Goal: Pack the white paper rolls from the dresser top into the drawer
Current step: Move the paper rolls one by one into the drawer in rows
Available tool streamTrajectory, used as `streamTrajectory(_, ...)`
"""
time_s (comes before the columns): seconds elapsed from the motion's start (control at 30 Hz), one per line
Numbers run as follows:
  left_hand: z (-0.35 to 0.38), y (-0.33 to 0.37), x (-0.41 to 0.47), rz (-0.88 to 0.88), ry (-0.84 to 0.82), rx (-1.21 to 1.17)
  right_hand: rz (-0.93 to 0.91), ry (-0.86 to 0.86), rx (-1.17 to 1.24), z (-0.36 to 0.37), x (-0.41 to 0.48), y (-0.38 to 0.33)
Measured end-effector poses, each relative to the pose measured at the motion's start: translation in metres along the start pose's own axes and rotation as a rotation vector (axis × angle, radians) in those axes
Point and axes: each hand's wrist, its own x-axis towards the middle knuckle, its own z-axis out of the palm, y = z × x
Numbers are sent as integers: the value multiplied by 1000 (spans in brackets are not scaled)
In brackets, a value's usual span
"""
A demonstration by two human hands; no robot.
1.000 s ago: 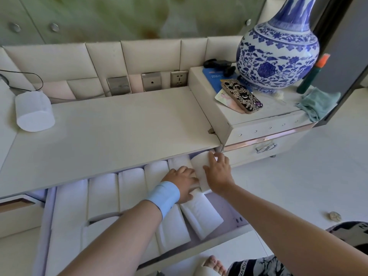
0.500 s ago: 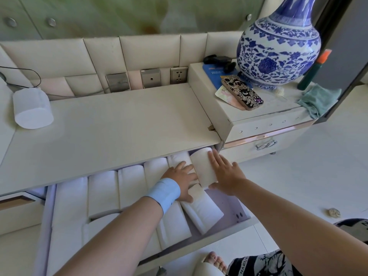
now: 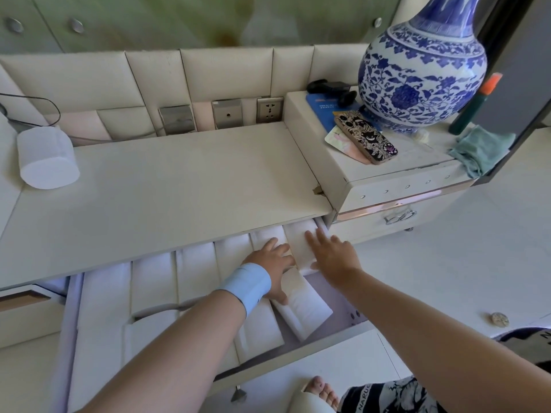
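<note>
White paper rolls (image 3: pixel 190 281) lie side-by-side in drawer (image 3: pixel 298 357).

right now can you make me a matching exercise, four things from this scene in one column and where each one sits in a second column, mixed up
Things:
1. last paper roll
2. phone
3. green cloth
4. left hand

Places:
A. far right edge of the side cabinet, past the vase
B. in the open drawer, on the packed rolls
C. far left of the dresser top
D. on the side cabinet, in front of the vase

Pairs: 1-C, 2-D, 3-A, 4-B
</note>
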Motion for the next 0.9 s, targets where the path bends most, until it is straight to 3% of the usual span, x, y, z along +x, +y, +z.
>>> streamTrajectory(0.23, -12, -7, -11, 0, 6, -51, -15, -58, -185, -32, -2, -11)
streamTrajectory(0.37, -40, -23, -36, -133, 91, -390, -65, 106, 101, -80, -8, -40)
streamTrajectory(0.57, -80, -103, -93, -335, 297, -474, -75, 174, 580, -154, 28, -113)
streamTrajectory(0.7, -78, -176, -134, -531, 509, -578, -173, 213, 646, -192, 62, -173)
streamTrajectory(0.9, -47, -279, -162, -804, 726, -572, -296, 120, 712, -222, 119, -271)
